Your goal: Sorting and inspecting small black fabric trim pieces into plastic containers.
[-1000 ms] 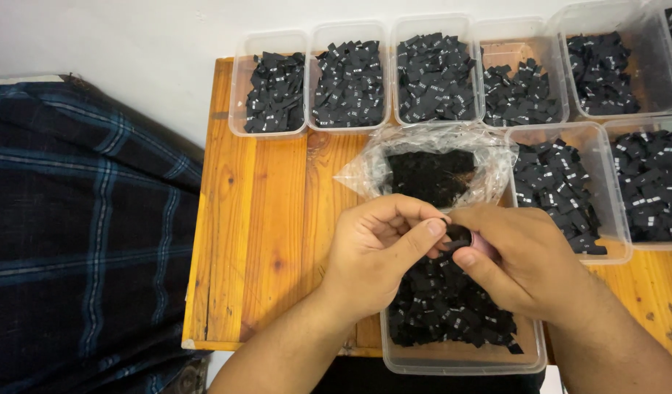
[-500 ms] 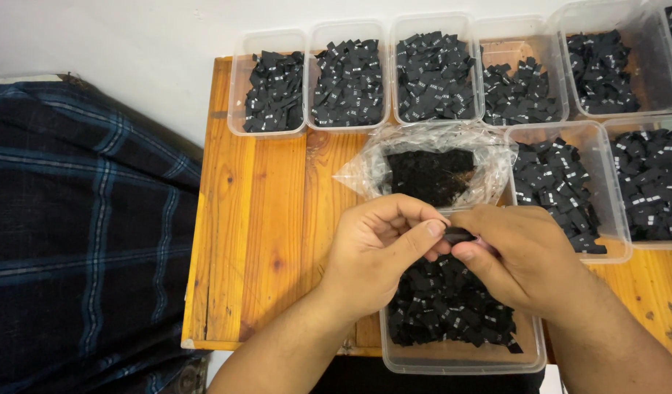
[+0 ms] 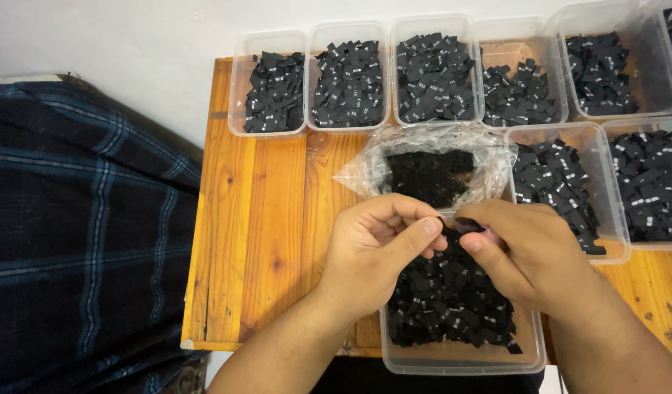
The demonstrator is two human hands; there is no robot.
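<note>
Left hand point(image 3: 376, 252) and right hand point(image 3: 525, 252), as half a second before, pinched shut on one small black label point(image 3: 448, 223) above near clear tub point(image 3: 460, 359) on bench point(image 3: 263, 226); no release yet.

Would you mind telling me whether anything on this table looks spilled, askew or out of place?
Nothing stands out. The black labels sit inside their clear tubs, none lie loose on the wooden table, and the plastic bag rests open between the tubs. The left hand and right hand pinch one label over the near tub.
</note>
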